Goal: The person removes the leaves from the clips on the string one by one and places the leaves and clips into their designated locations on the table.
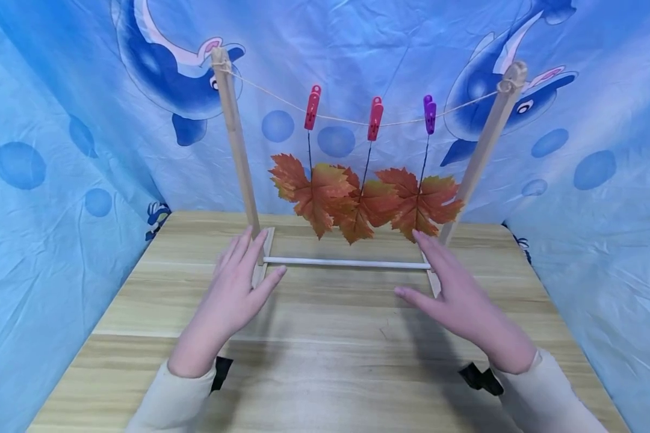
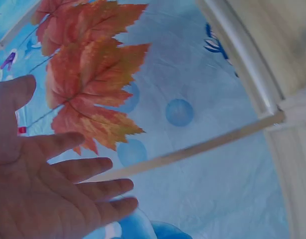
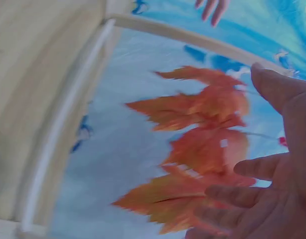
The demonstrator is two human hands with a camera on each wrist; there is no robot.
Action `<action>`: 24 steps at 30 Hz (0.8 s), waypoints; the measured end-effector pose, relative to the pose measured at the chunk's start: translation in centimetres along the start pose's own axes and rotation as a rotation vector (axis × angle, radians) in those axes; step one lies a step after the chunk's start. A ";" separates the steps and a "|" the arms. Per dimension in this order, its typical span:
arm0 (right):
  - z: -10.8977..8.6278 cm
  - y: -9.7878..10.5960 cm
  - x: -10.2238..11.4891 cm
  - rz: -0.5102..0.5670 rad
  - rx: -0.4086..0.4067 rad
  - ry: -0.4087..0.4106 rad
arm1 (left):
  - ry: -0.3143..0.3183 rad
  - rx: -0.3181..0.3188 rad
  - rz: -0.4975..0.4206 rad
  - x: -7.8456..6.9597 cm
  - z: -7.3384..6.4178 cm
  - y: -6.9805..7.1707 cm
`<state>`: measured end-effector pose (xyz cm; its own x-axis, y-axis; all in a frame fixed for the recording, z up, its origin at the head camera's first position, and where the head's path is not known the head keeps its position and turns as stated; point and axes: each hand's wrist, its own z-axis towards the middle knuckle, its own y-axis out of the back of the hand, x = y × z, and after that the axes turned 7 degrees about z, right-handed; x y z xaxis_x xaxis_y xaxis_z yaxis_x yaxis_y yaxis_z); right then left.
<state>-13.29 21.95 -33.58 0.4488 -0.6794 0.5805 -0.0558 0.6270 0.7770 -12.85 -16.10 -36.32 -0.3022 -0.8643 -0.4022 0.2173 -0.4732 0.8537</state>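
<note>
Three orange maple leaves hang by dark stems from a string (image 1: 273, 96): a left leaf (image 1: 314, 192), a middle leaf (image 1: 365, 210) and a right leaf (image 1: 419, 198). Two red clothespins, the left one (image 1: 312, 108) and the middle one (image 1: 375, 119), and a purple clothespin (image 1: 430, 114) grip the string above them. My left hand (image 1: 238, 285) is spread in front of the left wooden post (image 1: 235, 138), holding nothing. Fingers extended, my right hand (image 1: 457, 294) is near the right post (image 1: 482, 150); its index fingertip overlaps the right leaf's lower edge in the head view.
A white rod (image 1: 346, 263) joins the bases of the two posts low over the wooden table (image 1: 325, 361). Blue curtains (image 1: 43, 240) with dolphins and bubbles enclose the back and sides. Black straps (image 1: 222, 373) show at the sleeve cuffs.
</note>
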 end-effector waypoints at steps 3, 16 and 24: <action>1.3 1.1 1.7 0.062 -0.031 0.093 | -0.048 -0.072 -0.098 -0.7 1.4 0.4; 6.9 4.7 7.6 0.181 -0.220 0.447 | -0.046 -0.369 -0.443 -3.5 6.4 2.4; 10.2 6.6 10.7 0.192 -0.251 0.420 | 0.020 -0.379 -0.576 -5.2 9.4 3.9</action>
<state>-17.94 14.95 -19.71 0.7731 -0.3646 0.5190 0.0202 0.8320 0.5544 -19.14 -11.86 -27.79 -0.4503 -0.4582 -0.7663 0.3377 -0.8819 0.3289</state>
